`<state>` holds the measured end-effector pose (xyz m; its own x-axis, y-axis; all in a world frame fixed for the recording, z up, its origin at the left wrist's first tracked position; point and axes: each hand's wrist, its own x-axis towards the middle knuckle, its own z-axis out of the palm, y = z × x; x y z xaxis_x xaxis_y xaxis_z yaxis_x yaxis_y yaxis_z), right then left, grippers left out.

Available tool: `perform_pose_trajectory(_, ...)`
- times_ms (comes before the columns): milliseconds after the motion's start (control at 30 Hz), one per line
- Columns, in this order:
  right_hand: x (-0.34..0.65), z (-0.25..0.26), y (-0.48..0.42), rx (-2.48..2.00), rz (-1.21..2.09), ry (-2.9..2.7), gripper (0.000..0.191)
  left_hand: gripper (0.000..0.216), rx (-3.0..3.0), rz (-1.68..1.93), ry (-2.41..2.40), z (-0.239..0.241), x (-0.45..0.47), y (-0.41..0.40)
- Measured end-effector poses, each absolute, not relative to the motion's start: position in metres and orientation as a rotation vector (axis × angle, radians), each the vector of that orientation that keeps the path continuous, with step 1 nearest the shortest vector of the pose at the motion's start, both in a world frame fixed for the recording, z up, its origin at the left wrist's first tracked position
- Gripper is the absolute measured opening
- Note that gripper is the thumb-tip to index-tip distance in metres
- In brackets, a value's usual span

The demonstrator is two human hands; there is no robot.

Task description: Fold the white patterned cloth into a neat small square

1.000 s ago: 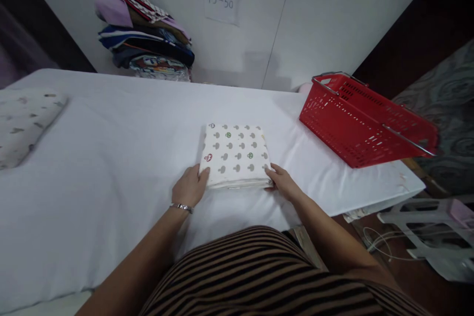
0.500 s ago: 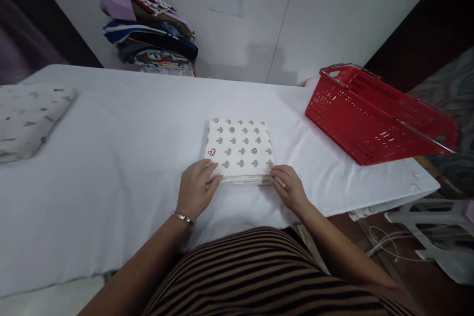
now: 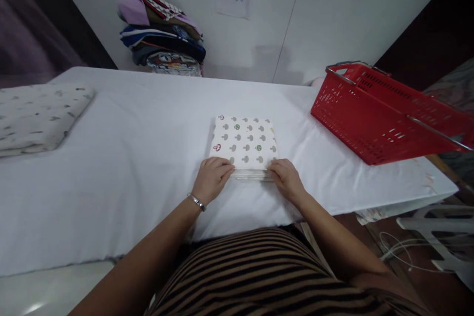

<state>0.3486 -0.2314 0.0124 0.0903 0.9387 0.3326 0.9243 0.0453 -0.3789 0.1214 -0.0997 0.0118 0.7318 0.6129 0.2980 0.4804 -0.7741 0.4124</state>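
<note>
A folded white cloth with a mushroom print [image 3: 244,142] lies flat on the white-covered table [image 3: 148,148], right in front of me. My left hand [image 3: 212,178] rests at its near left corner, fingers curled onto the cloth's near edge. At the near right corner, my right hand [image 3: 286,178] has its fingers bent against that same edge. Both hands grip the folded cloth by its near side. A metal bracelet circles my left wrist.
A red plastic basket [image 3: 385,118] with metal handles sits tilted at the table's right end. Another folded printed cloth [image 3: 37,116] lies at the far left. A stack of folded fabrics [image 3: 161,39] leans against the back wall. White plastic furniture and cables are on the floor at right.
Both hands slid inward along the near edge of the mushroom-print cloth and curled onto it. The view shifted slightly; the cloth stays flat in the same spot.
</note>
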Motion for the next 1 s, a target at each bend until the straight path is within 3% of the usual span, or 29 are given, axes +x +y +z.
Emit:
perform_pose_trajectory(233, 0.348, 0.011, -0.233, -1.825, -0.093, -1.999, 0.019, 0.022, 2.7, 0.758, 0.744, 0.008, 0.118, -0.099)
perform_pose_trajectory(733, 0.359, 0.025, -0.218, -1.867, 0.19, -2.141, 0.018, 0.02, 2.851, 0.347, 0.502, 0.023, 0.116, -0.076)
perform_pose_trajectory(1000, 0.356, 0.024, -0.222, -1.864, -0.047, -2.23, 0.022, 0.028, 2.947, 0.371, 0.635, 0.024, 0.121, -0.084)
